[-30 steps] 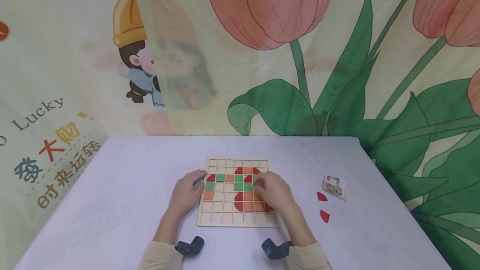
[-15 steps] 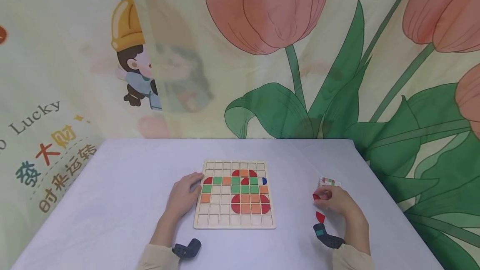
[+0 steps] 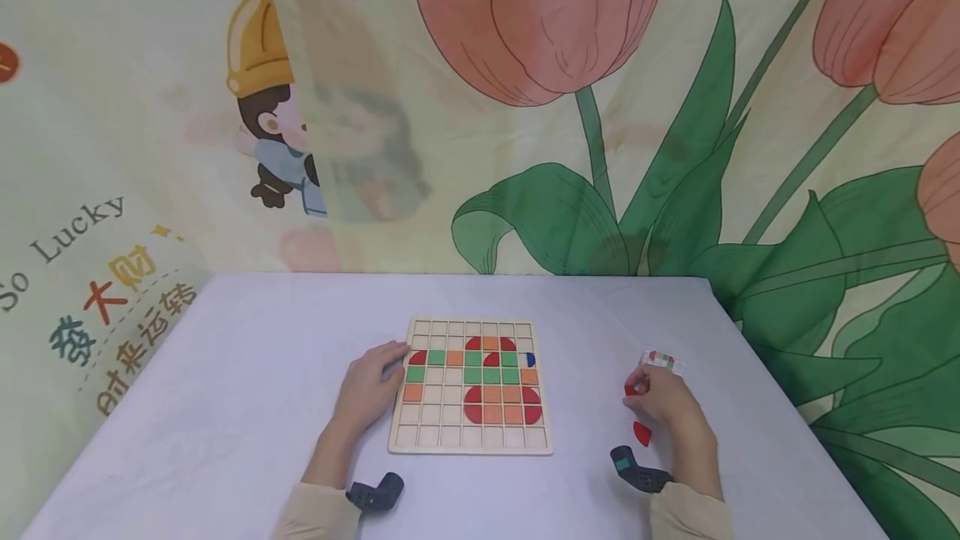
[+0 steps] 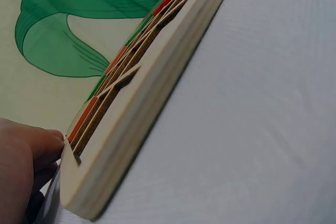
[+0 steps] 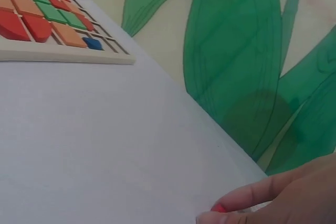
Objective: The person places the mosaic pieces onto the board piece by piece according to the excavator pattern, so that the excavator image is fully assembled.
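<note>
A square wooden grid board (image 3: 471, 438) lies on the table, holding red, green and orange tiles and one blue piece (image 3: 530, 360). My left hand (image 3: 367, 387) rests against its left edge, the fingertips touching the rim; the left wrist view shows those fingers (image 4: 44, 142) at a corner of the board. Off to the right, my right hand (image 3: 663, 397) pinches a red quarter-round tile (image 3: 631, 391) between thumb and fingers. Only a sliver of that red tile shows in the right wrist view, mostly covered by the fingertips. A second red tile (image 3: 642, 433) lies just below this hand.
Behind the right hand lies a small printed pattern card (image 3: 662, 358), partly covered. White cloth (image 3: 262, 340) covers the table. A curtain printed with tulips (image 3: 547, 15) hangs at the back. Each wrist wears a dark strapped device (image 3: 378, 492).
My right hand has moved from the board to the loose red tiles on the right and pinches one. The blue piece on the board is now uncovered. My left hand stays at the edge.
</note>
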`<state>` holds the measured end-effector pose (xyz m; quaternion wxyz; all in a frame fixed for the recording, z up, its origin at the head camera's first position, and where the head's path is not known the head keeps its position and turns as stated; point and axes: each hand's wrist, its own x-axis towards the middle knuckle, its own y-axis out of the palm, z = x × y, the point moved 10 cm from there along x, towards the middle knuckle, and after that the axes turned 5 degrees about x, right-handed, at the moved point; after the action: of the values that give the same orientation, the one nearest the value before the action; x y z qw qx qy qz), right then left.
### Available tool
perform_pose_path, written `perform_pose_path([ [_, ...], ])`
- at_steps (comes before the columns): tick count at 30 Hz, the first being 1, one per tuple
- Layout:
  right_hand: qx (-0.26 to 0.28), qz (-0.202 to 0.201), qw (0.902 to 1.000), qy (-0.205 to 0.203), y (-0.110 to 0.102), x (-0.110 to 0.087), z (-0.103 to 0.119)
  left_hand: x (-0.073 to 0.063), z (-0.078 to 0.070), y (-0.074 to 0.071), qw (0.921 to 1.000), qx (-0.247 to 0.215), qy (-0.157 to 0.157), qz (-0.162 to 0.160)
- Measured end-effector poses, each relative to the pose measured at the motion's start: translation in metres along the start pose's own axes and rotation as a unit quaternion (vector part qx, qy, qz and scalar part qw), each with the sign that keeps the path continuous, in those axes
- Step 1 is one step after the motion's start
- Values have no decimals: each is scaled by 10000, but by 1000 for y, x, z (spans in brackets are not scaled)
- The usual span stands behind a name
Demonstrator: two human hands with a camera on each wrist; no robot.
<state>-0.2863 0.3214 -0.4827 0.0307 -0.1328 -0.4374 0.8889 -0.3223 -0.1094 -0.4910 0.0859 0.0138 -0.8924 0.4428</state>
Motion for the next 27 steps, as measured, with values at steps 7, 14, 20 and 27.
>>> perform_pose_path([
  [7,1,-140,9995,-280,7,2,21,0,0,1,10000,-40,16,69],
  [14,539,-197,9927,-1057,41,4,91,0,-1,0,10000,-18,-6,73],
  [20,823,1,9750,-2063,96,-24,170,1,1,1,9999,-20,-30,112],
  [27,1713,660,9575,-2224,151,-48,209,2,1,1,9999,-69,-15,95],
])
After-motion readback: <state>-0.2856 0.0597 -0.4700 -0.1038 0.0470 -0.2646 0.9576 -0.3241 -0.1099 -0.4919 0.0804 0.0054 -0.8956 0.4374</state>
